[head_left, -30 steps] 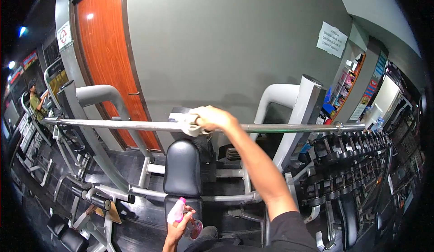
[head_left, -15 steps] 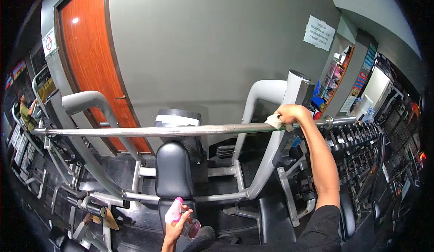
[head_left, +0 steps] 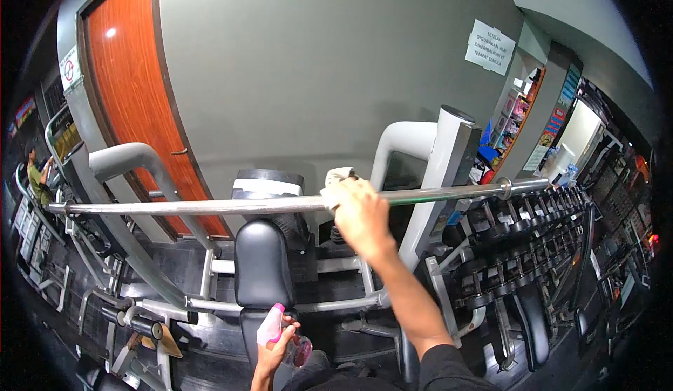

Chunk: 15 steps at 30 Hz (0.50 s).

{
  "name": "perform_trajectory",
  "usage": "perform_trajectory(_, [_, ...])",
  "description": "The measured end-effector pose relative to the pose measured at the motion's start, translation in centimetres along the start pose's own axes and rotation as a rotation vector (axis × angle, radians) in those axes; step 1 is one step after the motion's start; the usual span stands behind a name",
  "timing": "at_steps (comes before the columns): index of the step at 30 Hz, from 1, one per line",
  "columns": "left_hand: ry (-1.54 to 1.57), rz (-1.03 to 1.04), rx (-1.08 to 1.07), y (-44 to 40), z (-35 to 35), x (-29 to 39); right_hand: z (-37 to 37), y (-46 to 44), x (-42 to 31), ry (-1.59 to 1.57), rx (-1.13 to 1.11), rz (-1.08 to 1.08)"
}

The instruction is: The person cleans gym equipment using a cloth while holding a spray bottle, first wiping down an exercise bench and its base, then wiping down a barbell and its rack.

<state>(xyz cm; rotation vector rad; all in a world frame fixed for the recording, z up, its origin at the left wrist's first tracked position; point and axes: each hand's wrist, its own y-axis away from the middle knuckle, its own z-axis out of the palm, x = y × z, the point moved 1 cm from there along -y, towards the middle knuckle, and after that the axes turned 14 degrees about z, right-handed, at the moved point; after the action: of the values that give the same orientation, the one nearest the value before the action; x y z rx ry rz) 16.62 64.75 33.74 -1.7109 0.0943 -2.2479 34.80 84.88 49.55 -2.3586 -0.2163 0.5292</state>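
Observation:
A long metal barbell (head_left: 189, 207) lies across the grey uprights of a bench press rack (head_left: 443, 153). My right hand (head_left: 361, 216) is closed around a pale cloth (head_left: 335, 181), which presses on the bar right of its middle. Low in the view, my left hand (head_left: 275, 349) grips a spray bottle (head_left: 270, 325) with a pink and white top; its clear lower part shows pink. Between that bottle and the bar is the black padded bench (head_left: 263, 265).
Dumbbells on a rack (head_left: 526, 223) stand at the right. An orange-brown door (head_left: 130, 62) is in the grey wall, with a paper sign (head_left: 490, 45) further right. Another person (head_left: 38, 174) is at a machine on the far left. Gym equipment (head_left: 140, 328) stands lower left.
My right hand has moved left along the barbell with the cloth, from near the right upright towards the middle. My left hand still holds the spray bottle in about the same place.

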Motion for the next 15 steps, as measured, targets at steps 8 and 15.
perform_trajectory(8, [0.035,-0.016,-0.004,-0.6,0.4,-0.9,-7.0,0.5,6.0,-0.608,0.084,0.211])
perform_trajectory(15, [-0.014,-0.039,-0.084,-0.9,1.2,-1.1,-2.9,1.9,14.7,0.05,0.384,0.338])
